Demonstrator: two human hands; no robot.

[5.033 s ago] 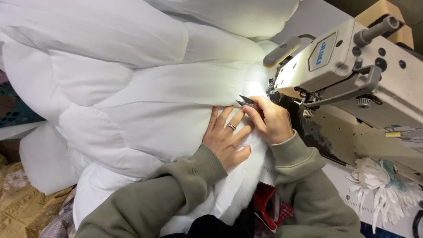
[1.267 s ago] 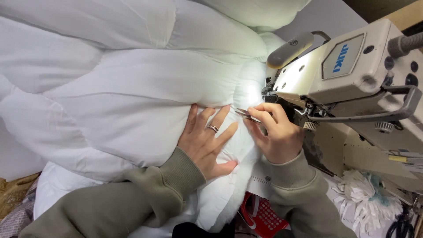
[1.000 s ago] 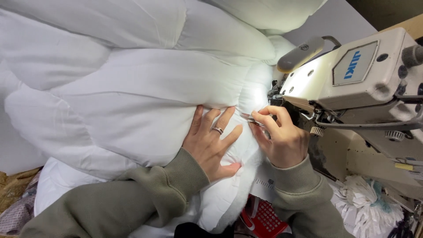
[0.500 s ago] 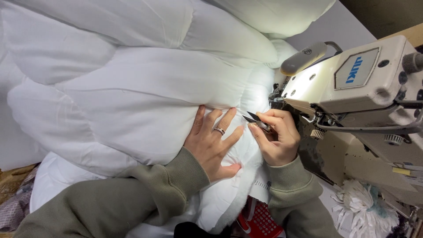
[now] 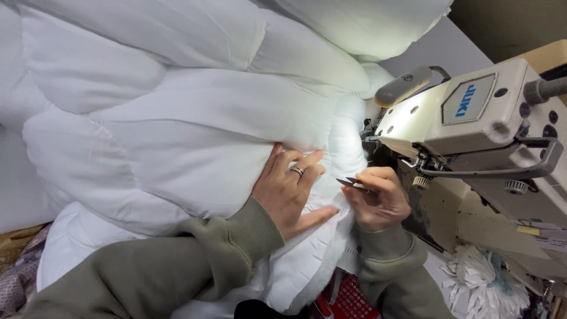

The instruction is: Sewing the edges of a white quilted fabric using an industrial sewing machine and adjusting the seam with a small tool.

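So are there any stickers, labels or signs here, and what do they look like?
Badge plate: on the side of the cream sewing machine, upper right; a slanted grey-blue rectangle with blue lettering.
Paper tags: lower right, on the machine's base under its arm; small flat strips, one yellow, others whitish, too small to tell more.
No screens or packages can be made out.

The white quilt (image 5: 177, 118) is cut off by the top and left edges. The needle area of the sewing machine (image 5: 472, 118) is hidden behind quilt and glare. The small snips (image 5: 353, 184) are mostly covered by the right hand (image 5: 378, 198).
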